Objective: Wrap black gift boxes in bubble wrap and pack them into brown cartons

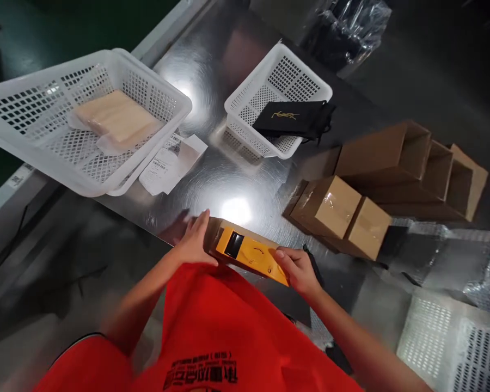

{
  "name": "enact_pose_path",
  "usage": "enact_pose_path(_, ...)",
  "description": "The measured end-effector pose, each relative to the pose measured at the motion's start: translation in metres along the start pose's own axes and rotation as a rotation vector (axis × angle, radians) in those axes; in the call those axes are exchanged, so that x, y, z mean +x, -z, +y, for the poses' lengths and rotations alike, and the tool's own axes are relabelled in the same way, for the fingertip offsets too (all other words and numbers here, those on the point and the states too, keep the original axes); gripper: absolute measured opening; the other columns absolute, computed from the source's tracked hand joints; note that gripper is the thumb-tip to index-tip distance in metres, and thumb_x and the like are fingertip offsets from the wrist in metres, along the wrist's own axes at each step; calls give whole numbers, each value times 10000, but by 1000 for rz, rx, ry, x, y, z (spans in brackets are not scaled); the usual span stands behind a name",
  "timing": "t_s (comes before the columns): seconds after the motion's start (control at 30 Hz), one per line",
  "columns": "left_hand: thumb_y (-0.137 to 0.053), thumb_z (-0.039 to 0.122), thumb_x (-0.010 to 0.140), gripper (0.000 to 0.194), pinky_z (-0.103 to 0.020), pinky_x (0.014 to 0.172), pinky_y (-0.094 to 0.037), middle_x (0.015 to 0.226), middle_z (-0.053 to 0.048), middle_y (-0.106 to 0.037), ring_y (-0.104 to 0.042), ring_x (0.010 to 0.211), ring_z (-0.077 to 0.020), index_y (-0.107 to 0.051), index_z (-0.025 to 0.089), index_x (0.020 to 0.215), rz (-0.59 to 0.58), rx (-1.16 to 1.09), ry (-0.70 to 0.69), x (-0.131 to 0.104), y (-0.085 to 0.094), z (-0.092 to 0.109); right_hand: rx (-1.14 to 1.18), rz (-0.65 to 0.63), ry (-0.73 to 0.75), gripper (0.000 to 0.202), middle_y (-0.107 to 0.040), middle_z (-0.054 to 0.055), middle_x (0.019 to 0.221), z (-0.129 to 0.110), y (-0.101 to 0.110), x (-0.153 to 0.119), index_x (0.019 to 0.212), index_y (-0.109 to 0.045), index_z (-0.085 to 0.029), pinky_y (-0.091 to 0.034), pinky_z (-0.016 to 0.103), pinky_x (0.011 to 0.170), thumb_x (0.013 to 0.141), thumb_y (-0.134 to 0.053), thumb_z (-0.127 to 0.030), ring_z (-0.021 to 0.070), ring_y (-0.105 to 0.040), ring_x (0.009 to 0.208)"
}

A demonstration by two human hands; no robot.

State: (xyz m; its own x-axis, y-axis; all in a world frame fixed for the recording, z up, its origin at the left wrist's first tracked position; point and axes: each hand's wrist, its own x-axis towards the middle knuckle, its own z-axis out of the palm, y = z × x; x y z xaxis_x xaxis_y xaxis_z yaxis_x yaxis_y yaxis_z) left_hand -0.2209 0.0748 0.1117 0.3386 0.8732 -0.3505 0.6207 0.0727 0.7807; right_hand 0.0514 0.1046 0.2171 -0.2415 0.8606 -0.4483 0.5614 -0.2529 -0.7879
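At the table's front edge, close to my red apron, lies a cardboard box (213, 231). My left hand (194, 239) grips its left end, the thumb on the near side and the fingers on the far side. In my right hand (300, 269) is a yellow-orange tape dispenser (255, 256) with a black part near its left end. The fingers are closed round its right end. The dispenser rests on or just over the box's upper face; contact between them is hard to make out.
A white basket (85, 188) at the left holds a wrapped beige stack (116, 117). Papers (163, 166) lie beside it. Another basket (249, 139) bears a black pouch (281, 120). Small boxes (337, 207) and open cartons (384, 152) stand at the right.
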Motion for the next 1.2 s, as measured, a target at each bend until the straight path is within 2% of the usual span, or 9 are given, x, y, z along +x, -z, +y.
enact_pose_path(0.07,-830,547,532,1390,-533,1193,-120,1616,-190,-113,-125,1484,-365,66,216,1541,-34,-11,-156,8,12,15,-3,2,6,654,-245,-46,459,-2,-1,1,475,-316,-214,-167,246,400,790,-479,-763,73,-217,446)
enact_pose_path(0.13,-820,556,549,1289,-521,1194,-130,1581,-190,-231,-210,1460,-363,-73,209,1542,-73,1,-251,17,17,22,-7,-7,0,659,-250,-45,456,-4,-1,2,474,-319,-212,-170,244,405,785,-469,-773,73,-226,450)
enact_pose_path(0.3,-793,610,548,1102,-443,1134,-285,1468,-156,-416,-384,1362,-346,-324,217,1464,-68,5,-309,26,16,18,-11,-106,-72,646,-273,-53,416,-7,3,-1,486,-354,-214,-178,234,386,772,-468,-783,69,-249,413)
enact_pose_path(0.6,-801,623,521,1112,-478,1185,-155,1497,-140,-393,-356,1390,-325,-334,234,1452,-120,41,-252,34,3,28,32,-162,-145,599,-313,-49,433,2,28,-15,500,-403,-208,-199,218,365,781,-512,-725,72,-293,403)
enact_pose_path(0.83,-848,498,493,1088,-526,1213,-84,1514,-94,-379,-349,1400,-326,-341,278,1430,-148,119,-105,35,6,39,-66,-134,-223,629,-260,-47,448,45,70,-41,483,-347,-222,-184,240,392,742,-474,-782,77,-269,416)
enact_pose_path(0.97,-832,470,535,1061,-540,1210,-97,1519,-90,-375,-318,1422,-317,-308,289,1440,-163,235,-72,30,12,47,-107,-84,-161,611,-268,-39,474,63,71,-43,484,-354,-220,-178,250,413,777,-447,-747,84,-275,442)
enact_pose_path(1.07,-834,456,527,1067,-582,1181,-157,1549,-148,-317,-208,1460,-378,-322,241,1438,-137,388,-49,24,16,60,-118,-83,-95,599,-255,-42,469,68,67,-39,485,-349,-215,-173,252,426,808,-432,-714,84,-265,446)
enact_pose_path(1.13,-784,409,606,964,-591,1172,-163,1583,-183,-233,-151,1473,-391,-336,188,1431,-92,449,-99,24,13,76,-121,-75,-54,597,-247,-44,465,70,67,-38,484,-343,-213,-172,253,436,819,-420,-702,84,-262,449)
enact_pose_path(1.2,-609,319,777,660,-545,1174,-191,1576,-170,-265,-210,1467,-333,-399,164,1383,6,444,-138,30,2,95,-117,-60,-17,593,-243,-46,466,74,67,-38,486,-338,-212,-175,255,447,829,-412,-690,84,-259,457)
